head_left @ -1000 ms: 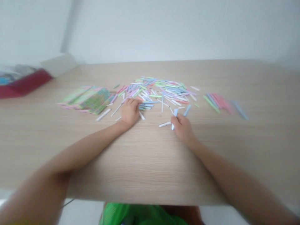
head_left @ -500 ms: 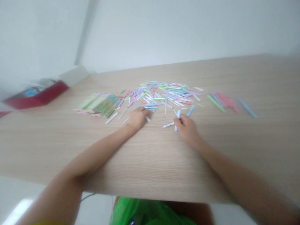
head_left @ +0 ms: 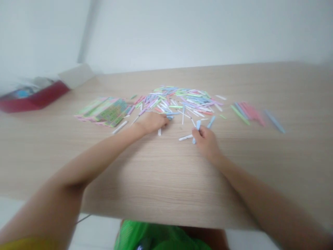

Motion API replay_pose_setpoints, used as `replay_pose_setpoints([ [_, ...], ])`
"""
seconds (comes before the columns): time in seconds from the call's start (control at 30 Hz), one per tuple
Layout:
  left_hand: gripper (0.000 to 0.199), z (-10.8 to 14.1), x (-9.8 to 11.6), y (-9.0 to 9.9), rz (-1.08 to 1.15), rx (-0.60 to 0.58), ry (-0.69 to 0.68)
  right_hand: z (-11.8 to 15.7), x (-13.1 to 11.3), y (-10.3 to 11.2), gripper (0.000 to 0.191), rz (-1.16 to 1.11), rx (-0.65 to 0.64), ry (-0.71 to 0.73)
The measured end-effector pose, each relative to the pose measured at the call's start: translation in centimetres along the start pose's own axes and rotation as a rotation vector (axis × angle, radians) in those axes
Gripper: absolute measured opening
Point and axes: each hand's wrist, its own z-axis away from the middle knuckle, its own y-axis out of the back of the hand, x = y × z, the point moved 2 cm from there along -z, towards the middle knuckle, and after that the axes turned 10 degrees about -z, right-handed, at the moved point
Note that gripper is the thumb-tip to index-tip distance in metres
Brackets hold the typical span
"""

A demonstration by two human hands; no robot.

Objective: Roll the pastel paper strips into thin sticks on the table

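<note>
My right hand [head_left: 206, 140] is closed around a light blue stick [head_left: 198, 125], held nearly upright between thumb and fingers. Crossing just left of it is a white stick [head_left: 185, 138], and another blue stick [head_left: 211, 122] lies behind the knuckles. Palm down at the near edge of a loose heap of pastel sticks [head_left: 192, 99], my left hand [head_left: 154, 122] has its fingertips curled on a short light blue stick [head_left: 170, 117]. From under that hand the end of a white stick [head_left: 159, 132] pokes out. Blur hides the exact kind of the sticks.
Left of the heap lie several green and pink printed packs [head_left: 104, 111]. A red box [head_left: 36, 99] with its pale flap stands at the far left. Pink, blue and green sticks [head_left: 247, 113] lie in a row at right, with a lone blue stick [head_left: 275, 121] beyond.
My left hand has moved slightly up toward the heap, its fingers now curled on a blue stick. The right hand keeps its hold, almost still. The view has shifted a little.
</note>
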Motion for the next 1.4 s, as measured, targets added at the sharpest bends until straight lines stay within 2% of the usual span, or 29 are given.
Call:
replay_pose_setpoints([
  [0.13,0.033,-0.1,1.9,1.1,-0.101,-0.036,0.030,0.1,-0.1,0.2,0.031,-0.199,0.047,-0.119],
  [0.23,0.034,-0.1,2.9,1.5,-0.100,0.055,0.109,0.1,-0.2,0.3,0.024,-0.389,0.105,-0.247],
  [0.3,0.030,0.0,3.6,1.6,0.020,0.109,0.149,0.1,-0.2,0.3,0.021,-0.550,0.156,-0.332],
  [0.4,0.025,0.1,5.4,2.0,0.417,0.196,0.179,-0.2,-0.1,-0.2,0.027,-0.850,0.190,-0.411],
  [0.47,0.018,0.2,7.4,2.1,0.759,0.240,0.157,-0.4,-0.2,-0.7,0.039,-1.002,0.144,-0.423],
  [0.53,0.022,0.3,9.5,2.1,1.080,0.230,0.086,-0.5,-0.1,-1.1,0.047,-1.059,0.071,-0.411],
  [0.6,0.027,0.3,11.1,1.8,1.404,0.218,0.084,-0.5,0.0,-1.3,0.049,-1.057,0.020,-0.371],
  [0.63,0.027,0.3,11.5,1.5,1.573,0.233,0.138,-0.5,0.1,-1.2,0.050,-1.042,0.007,-0.333],
  [0.73,0.028,0.5,11.4,0.5,1.978,0.365,0.422,-0.2,0.5,-0.9,0.049,-0.900,0.003,-0.155],
  [0.83,0.021,0.6,10.4,0.0,2.143,0.551,0.596,0.6,0.4,-0.7,0.046,-0.620,-0.039,0.019],
  [0.9,0.014,0.5,9.8,0.0,2.256,0.591,0.632,1.2,0.0,-1.0,0.042,-0.408,-0.183,0.122],
  [1.0,0.009,0.1,9.4,0.0,2.453,0.506,0.601,2.0,-0.5,-1.4,0.034,-0.109,-0.438,0.229],
  [1.07,0.006,-0.1,9.4,-0.1,2.535,0.443,0.573,2.0,-0.7,-1.5,0.029,0.028,-0.514,0.240],
  [1.23,0.005,0.0,9.5,-0.5,2.576,0.425,0.548,1.8,-0.9,-1.5,0.029,0.219,-0.521,0.213],
  [1.4,0.014,0.0,9.9,-0.4,2.553,0.266,0.328,2.0,-0.5,-1.7,0.033,0.286,-0.495,0.274],
])
